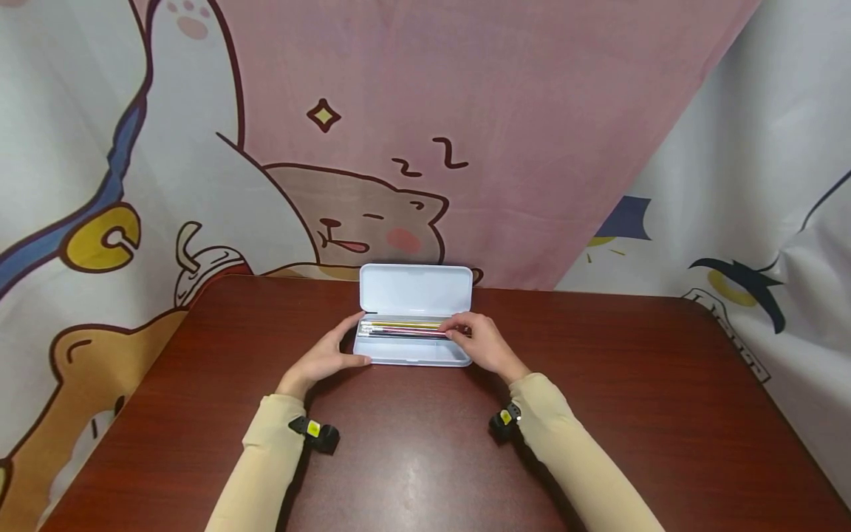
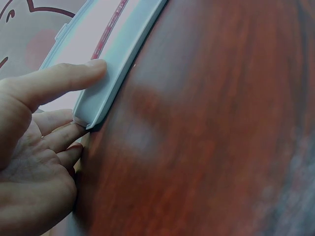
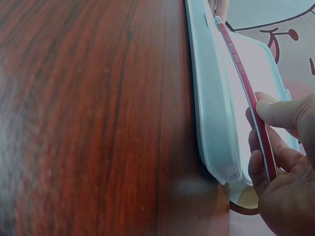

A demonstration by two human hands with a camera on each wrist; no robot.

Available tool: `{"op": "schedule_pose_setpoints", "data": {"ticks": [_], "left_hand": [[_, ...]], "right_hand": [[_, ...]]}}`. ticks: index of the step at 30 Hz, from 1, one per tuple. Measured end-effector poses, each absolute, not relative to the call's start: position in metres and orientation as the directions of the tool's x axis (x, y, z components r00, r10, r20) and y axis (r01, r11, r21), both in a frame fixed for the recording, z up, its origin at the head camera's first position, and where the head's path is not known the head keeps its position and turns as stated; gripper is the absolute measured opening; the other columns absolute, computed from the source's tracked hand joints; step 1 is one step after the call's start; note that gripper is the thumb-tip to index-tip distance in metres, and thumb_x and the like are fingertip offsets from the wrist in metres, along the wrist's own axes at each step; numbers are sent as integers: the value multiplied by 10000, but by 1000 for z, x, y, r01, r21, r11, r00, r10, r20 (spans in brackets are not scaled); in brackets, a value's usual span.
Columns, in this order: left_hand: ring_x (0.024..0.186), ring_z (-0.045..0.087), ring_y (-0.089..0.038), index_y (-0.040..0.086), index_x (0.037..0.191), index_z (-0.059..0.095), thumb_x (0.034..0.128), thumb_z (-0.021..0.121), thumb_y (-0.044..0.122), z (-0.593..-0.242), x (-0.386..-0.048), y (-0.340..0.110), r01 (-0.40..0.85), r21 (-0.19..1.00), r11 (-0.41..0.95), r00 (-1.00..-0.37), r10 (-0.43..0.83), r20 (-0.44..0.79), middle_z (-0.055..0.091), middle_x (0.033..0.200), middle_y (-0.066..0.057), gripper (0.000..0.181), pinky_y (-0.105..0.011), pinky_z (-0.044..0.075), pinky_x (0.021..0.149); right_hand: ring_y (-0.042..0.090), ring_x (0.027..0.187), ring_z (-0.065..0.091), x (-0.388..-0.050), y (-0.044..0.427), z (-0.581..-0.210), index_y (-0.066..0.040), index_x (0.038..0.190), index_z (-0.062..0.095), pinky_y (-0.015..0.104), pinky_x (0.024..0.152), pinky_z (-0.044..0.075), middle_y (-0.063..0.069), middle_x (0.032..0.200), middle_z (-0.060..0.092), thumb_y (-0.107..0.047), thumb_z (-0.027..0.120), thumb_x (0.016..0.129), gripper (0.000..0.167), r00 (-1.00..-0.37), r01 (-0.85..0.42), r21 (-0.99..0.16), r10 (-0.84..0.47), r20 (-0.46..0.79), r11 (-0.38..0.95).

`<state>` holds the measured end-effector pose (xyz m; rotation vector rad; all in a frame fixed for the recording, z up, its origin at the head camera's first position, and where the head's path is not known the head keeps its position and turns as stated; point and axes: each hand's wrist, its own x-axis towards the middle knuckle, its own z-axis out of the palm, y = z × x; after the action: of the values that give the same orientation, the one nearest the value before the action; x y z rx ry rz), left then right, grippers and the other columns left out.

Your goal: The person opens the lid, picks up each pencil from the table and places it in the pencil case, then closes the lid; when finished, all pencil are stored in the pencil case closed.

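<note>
An open light-blue pencil case [image 1: 412,353] stands on the table, its lid [image 1: 415,290] raised at the back. Several pencils [image 1: 399,330] lie lengthwise inside, their ends toward the left. My left hand [image 1: 324,358] holds the case's left end, thumb at the front rim and fingers along the side; in the left wrist view the thumb [image 2: 74,78] lies over the rim. At the right end, my right hand [image 1: 487,346] pinches a red pencil [image 3: 246,81] between thumb and fingers, as the right wrist view shows. Its far end reaches toward the case's other end.
The brown wooden table [image 1: 412,458] extends in front and to both sides. Behind it hangs a cartoon-printed cloth [image 1: 532,133], close to the raised lid. Small black wrist cameras are strapped over both cream sleeves [image 1: 565,421].
</note>
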<state>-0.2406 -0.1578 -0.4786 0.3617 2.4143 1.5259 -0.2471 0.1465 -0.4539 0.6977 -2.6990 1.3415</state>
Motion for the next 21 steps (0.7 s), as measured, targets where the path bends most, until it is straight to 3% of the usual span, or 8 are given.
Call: {"op": "schedule_pose_setpoints", "data": {"ticks": [15, 21], "left_hand": [[1373, 231, -333, 82, 1512, 279, 777, 781, 107, -478, -241, -159, 73, 910, 409, -932, 353, -84, 305, 1507, -187, 890, -571, 144, 1100], [1367, 240, -342, 70, 1508, 284, 777, 779, 102, -478, -240, -159, 78, 913, 401, -932, 355, -76, 320, 1496, -197, 884, -573, 141, 1099]], "right_hand": [[215, 933, 600, -250, 132, -461, -23, 962, 734, 389, 862, 483, 72, 968, 681, 74, 626, 877, 169, -903, -403, -750, -363, 231, 525], [235, 931, 606, -251, 130, -463, -13, 968, 731, 406, 851, 486, 88, 969, 679, 97, 613, 861, 194, -882, -457, -725, -368, 294, 516]]}}
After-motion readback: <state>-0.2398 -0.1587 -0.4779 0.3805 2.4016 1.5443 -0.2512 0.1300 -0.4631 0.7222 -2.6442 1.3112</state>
